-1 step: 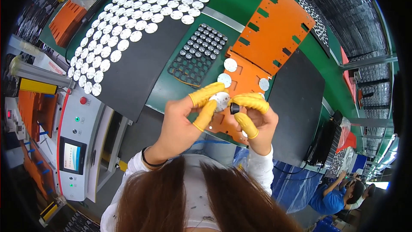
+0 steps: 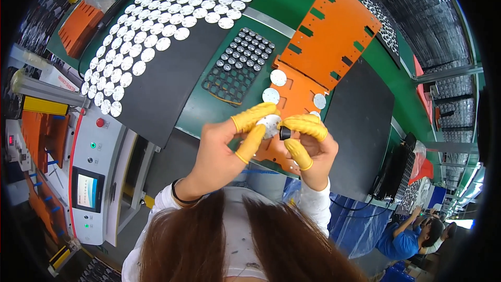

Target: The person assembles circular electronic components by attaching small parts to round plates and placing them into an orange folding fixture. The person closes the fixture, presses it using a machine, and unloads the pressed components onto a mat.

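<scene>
My left hand (image 2: 219, 151), with yellow finger cots on thumb and forefinger, pinches a small white round disc (image 2: 270, 124). My right hand (image 2: 313, 146), also in yellow cots, presses a small black cylindrical part (image 2: 285, 133) against that disc's edge. Both hands hover just above an orange fixture plate (image 2: 295, 91) on the green bench; three more white discs (image 2: 278, 77) lie on it. Left of the plate sits a black tray (image 2: 237, 65) filled with several small black parts.
A black mat (image 2: 156, 89) carries many rows of white discs (image 2: 156, 36) at the upper left. A second orange plate (image 2: 334, 31) lies behind, and a bare black mat (image 2: 360, 125) to the right. A control panel with a screen (image 2: 88, 188) stands at left. A person in blue (image 2: 407, 235) sits at the lower right.
</scene>
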A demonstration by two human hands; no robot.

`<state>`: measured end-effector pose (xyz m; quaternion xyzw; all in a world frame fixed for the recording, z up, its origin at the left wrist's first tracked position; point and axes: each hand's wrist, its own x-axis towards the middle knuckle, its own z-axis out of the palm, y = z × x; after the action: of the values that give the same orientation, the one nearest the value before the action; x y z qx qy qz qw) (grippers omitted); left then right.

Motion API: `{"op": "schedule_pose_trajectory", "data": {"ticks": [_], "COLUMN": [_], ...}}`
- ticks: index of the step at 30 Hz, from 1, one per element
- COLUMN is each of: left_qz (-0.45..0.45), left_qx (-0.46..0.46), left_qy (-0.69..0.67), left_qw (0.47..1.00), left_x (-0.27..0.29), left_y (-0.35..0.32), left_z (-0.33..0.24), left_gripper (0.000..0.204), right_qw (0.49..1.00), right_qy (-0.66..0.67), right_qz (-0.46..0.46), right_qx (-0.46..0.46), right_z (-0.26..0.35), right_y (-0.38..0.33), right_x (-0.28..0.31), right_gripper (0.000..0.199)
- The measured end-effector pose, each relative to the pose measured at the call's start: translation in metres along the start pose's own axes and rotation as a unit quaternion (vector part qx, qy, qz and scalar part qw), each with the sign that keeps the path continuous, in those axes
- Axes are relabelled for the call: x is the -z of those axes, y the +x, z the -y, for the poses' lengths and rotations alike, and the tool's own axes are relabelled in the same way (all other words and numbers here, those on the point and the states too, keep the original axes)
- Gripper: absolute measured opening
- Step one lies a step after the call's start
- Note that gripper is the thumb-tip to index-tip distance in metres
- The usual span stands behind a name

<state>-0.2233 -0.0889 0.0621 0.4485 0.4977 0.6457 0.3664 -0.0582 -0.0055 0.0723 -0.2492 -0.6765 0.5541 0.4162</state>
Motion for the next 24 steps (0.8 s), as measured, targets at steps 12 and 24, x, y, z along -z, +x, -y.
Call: {"op": "schedule_pose_trajectory", "data": {"ticks": [12,24], "left_qz": [0.171,0.183], "left_qx": [0.123,0.133], "left_qy": [-0.188,-0.186], "left_qw": [0.959,0.956], "left_x": [-0.030,-0.057], "left_y": [-0.003,-0.006], "left_z": [-0.004,0.002], "left_gripper": [0.052,0.051], "right_qw": [0.978,0.967], "right_qy": [-0.143,-0.191], "right_qz": [-0.006,-0.030], "right_qx": [0.151,0.166], "right_z": [0.007,0.011], "right_y": [-0.037,-0.053], "right_x": [0.045,0.063], "right_gripper": [0.034,0.030]}}
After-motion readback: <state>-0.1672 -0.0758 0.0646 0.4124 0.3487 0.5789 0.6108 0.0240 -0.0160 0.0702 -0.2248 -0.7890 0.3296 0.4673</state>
